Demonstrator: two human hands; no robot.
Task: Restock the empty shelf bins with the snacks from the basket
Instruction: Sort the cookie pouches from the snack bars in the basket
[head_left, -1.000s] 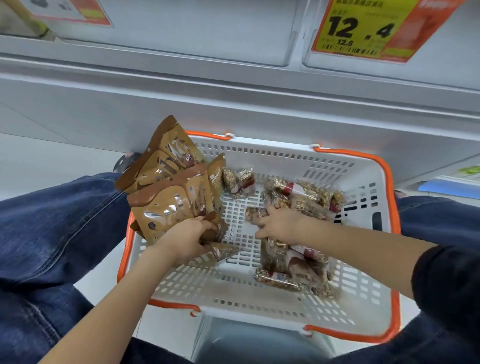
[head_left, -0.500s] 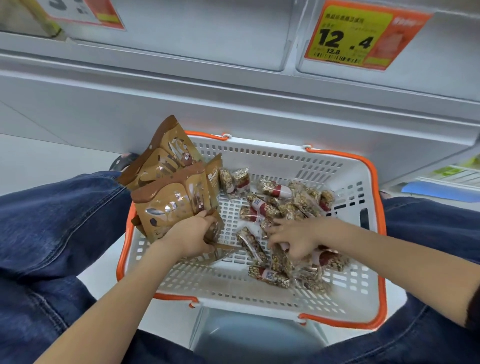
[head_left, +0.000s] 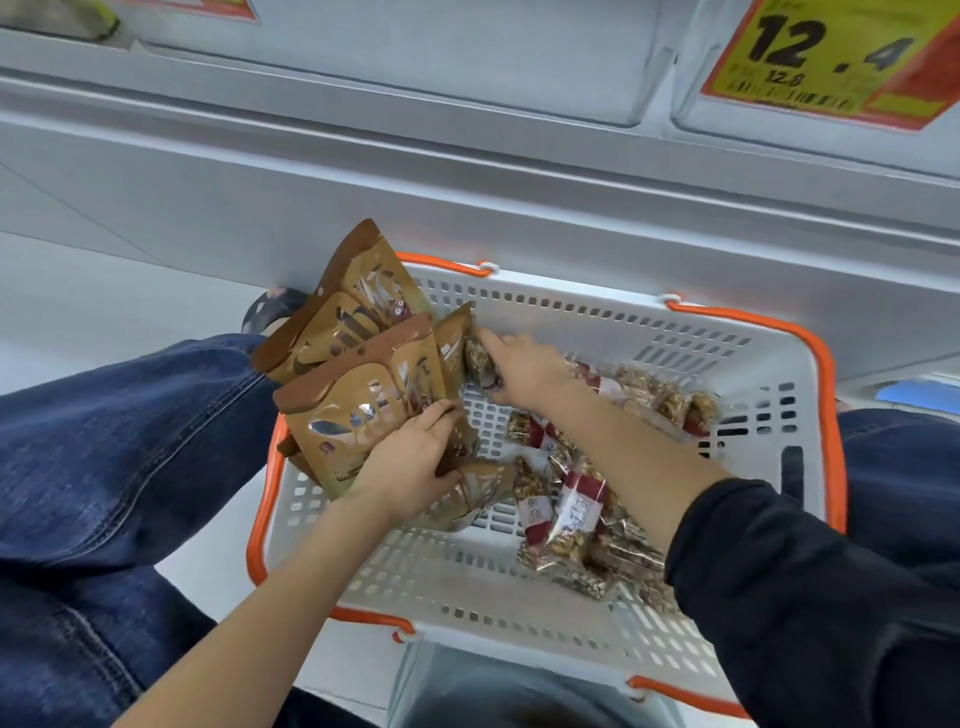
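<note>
Landmark for all places: the white basket (head_left: 753, 395) with orange rim, resting between the seated person's denim-clad knees, below the grey shelf front.

Item 1, left side of basket: brown snack pouches (head_left: 363, 395), several, standing fanned against the left wall and rising above the rim. Flat, glossy, slippery by the look of them.

Item 2, left hand (head_left: 410, 467): just inside the left wall, fingers curled round the lower edges of the pouches, thumb on the near face; it grips the bundle.

Item 3, right hand (head_left: 519, 371): reaching across the basket toward its far-left corner, fingers closed on 1 small clear-wrapped nut bar (head_left: 480, 358) beside the pouches. The dark sleeve crosses the basket's right half.

Item 4, centre to right floor of basket: loose nut bars (head_left: 566, 519) with red labels, a scattered heap; more lie against the far-right wall.

Item 5, above basket: shelf bins, clear-fronted; yellow price tag (head_left: 826, 57) reading 12.4 over the right side. Bin interiors not visible.

Handling note, as judgement: the step in hand is sorting, clearing stray bars away from the pouches so the bundle lifts clean. Best done by pinching the bar at its body, not its wrapper end, while the left hand squeezes the pouches low and evenly so none fans out or slides free.
</note>
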